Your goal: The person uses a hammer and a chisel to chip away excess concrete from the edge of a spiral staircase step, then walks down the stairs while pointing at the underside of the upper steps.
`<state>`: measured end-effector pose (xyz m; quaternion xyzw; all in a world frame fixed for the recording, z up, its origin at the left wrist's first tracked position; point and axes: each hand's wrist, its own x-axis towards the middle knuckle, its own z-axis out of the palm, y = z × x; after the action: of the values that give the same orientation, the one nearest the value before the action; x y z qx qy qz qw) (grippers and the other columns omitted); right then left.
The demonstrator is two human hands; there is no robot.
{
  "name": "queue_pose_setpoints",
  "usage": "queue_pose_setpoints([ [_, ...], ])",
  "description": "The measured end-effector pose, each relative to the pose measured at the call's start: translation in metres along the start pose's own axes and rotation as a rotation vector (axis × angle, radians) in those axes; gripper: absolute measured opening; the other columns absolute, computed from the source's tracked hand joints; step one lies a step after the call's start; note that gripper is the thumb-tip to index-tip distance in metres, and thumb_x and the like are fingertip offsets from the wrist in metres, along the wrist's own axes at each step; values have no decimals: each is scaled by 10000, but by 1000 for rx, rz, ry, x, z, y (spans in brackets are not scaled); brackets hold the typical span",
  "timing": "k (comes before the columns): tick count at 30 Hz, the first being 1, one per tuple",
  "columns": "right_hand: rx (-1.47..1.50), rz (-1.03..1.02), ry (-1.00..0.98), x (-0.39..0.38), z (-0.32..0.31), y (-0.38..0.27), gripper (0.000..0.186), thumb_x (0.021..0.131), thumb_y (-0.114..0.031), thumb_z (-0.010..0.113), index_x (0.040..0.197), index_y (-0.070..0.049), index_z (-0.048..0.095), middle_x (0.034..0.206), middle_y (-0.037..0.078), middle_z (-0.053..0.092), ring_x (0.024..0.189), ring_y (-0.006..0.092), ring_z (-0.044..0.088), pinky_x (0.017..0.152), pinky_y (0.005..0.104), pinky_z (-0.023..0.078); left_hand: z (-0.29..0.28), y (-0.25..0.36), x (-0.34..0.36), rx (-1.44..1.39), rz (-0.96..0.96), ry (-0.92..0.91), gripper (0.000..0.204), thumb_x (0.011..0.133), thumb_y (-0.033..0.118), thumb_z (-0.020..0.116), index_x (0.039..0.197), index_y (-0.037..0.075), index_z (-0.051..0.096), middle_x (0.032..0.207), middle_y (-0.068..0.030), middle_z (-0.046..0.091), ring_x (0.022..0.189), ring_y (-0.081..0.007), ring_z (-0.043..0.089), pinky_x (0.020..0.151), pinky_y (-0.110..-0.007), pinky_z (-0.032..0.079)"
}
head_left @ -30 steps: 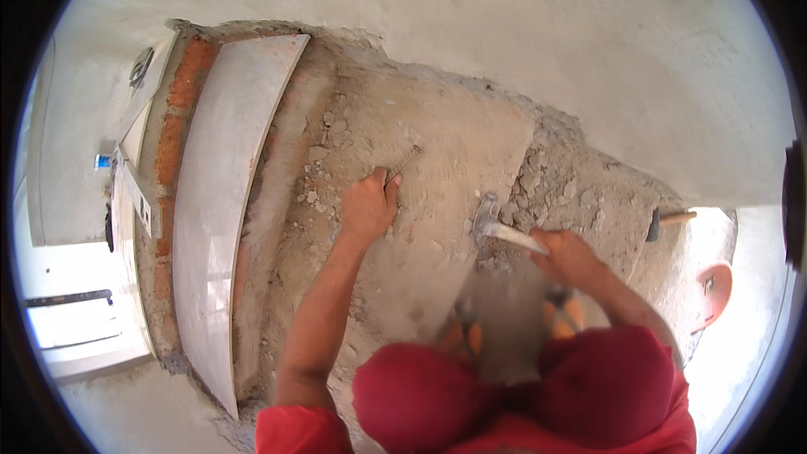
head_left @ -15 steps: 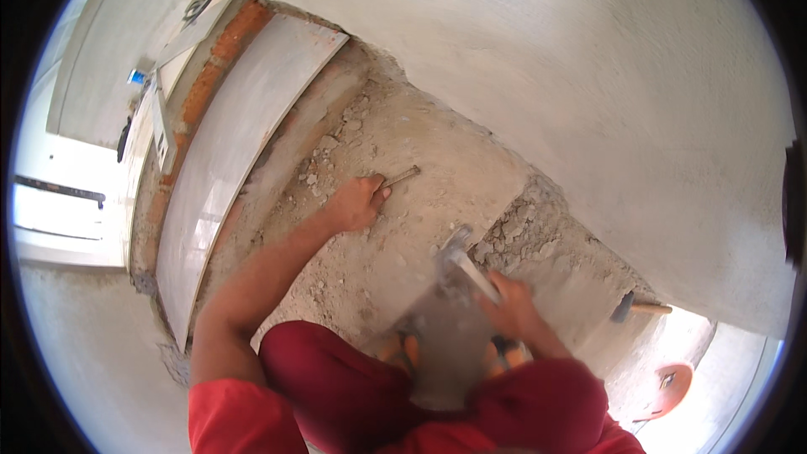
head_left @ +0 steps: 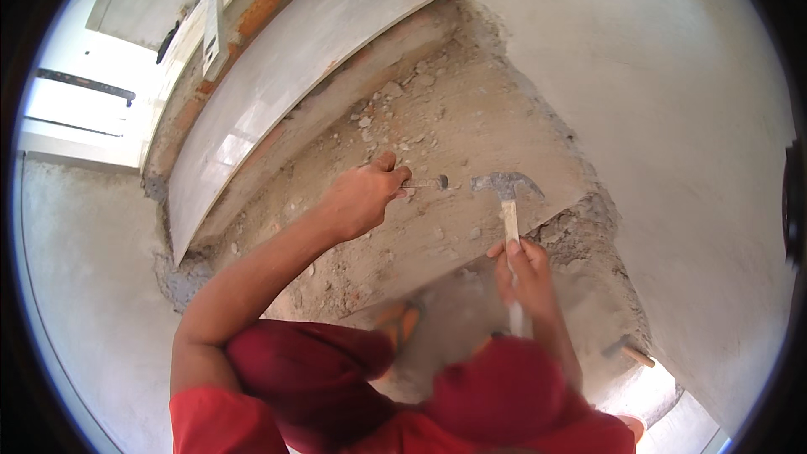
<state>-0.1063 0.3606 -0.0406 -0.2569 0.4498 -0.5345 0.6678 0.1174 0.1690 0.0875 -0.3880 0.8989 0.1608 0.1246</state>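
Observation:
My left hand [head_left: 363, 195] is closed round a short metal chisel [head_left: 426, 182], which lies nearly level just above the dusty step [head_left: 454, 223] with its end pointing right. The chisel's other end is hidden in my fist. My right hand [head_left: 528, 276] grips the pale handle of a claw hammer [head_left: 506, 187]. Its grey head is a short gap to the right of the chisel's end, with the striking face toward it and the claw pointing right. Broken mortar bits [head_left: 391, 92] lie on the step beyond my left hand.
A pale stone slab [head_left: 294, 88] forms the step above, with exposed orange brick [head_left: 261, 4] behind it. A plastered wall [head_left: 664, 118] rises at the right, rough rubble along its foot. A wooden-handled tool [head_left: 636, 355] lies at the lower right. My knees and sandalled foot are close below.
The hammer has come up from near my feet, its head now beside the chisel's end. The chisel has turned from slanting to nearly level. The whole view has shifted and tilted.

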Motion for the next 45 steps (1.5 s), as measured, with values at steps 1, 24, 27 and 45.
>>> queue_pose_setpoints([
  [1, 31, 67, 6, 1, 2, -1, 401, 1111, -318, 420, 1010, 26, 600, 638, -3, 493, 416, 62, 412, 392, 250, 347, -7, 1, -8, -32, -2, 17, 208, 939, 113, 653, 1112, 4, 618, 1026, -202, 589, 937, -424, 646, 781, -507, 510],
  [24, -312, 102, 371, -86, 42, 0, 197, 995, -217, 649, 1011, -36, 574, 633, -26, 490, 468, 68, 435, 422, 258, 342, -60, 12, 87, -1415, 26, 1217, 193, 1011, 90, 627, 1039, -92, 686, 990, -146, 716, 881, -227, 734, 791, -331, 638],
  [27, -633, -12, 488, -110, 50, -26, 193, 985, -219, 658, 949, -42, 592, 647, -31, 490, 543, 65, 449, 494, 267, 365, -42, 15, 90, -1564, 46, 1262, 185, 1012, 80, 618, 1039, -92, 682, 990, -155, 717, 888, -221, 730, 820, -347, 645],
  [45, -1754, -595, 385, -80, 223, -251, 229, 1067, -216, 549, 973, -7, 552, 600, 95, 464, 493, 151, 439, 469, 347, 357, -22, 1, 141, -1826, 147, 1381, 140, 952, 65, 709, 969, -73, 724, 863, -118, 729, 803, -176, 720, 755, -345, 653],
])
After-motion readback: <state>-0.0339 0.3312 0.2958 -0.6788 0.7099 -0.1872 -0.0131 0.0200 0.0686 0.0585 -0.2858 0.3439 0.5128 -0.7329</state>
